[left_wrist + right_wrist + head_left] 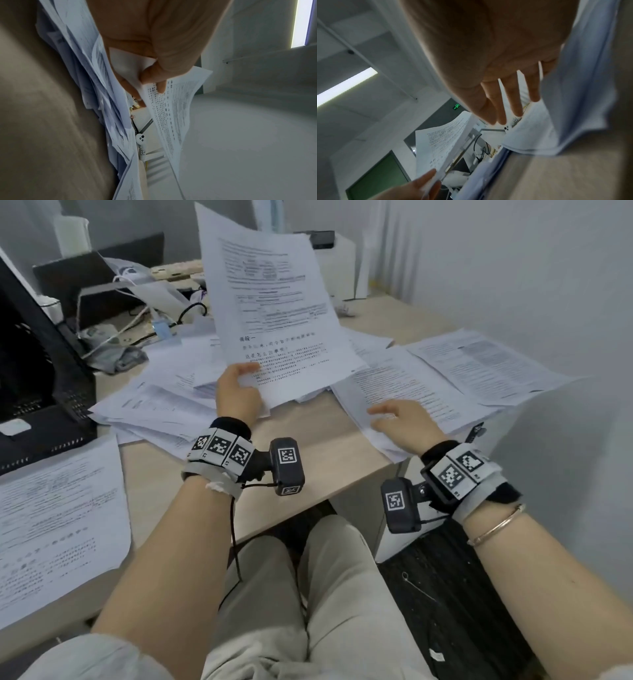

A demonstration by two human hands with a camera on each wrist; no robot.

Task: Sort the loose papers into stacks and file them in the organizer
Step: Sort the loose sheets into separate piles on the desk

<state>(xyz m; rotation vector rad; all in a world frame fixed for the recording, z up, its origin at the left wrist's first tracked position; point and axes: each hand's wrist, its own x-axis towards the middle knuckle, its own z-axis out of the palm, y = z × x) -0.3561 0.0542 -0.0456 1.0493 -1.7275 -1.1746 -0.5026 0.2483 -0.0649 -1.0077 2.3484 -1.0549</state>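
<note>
From the head view I see my left hand (236, 392) holding a printed sheet (274, 302) upright by its lower left corner, above the loose papers (161, 405) heaped on the desk (308, 460). The left wrist view adds the detail: thumb and fingers (130, 86) pinch the paper between them. My right hand (400, 419) lies with fingers straight on the right-hand stack (445, 392); the right wrist view shows them spread, holding nothing. A black organizer (37, 392) stands at left.
</note>
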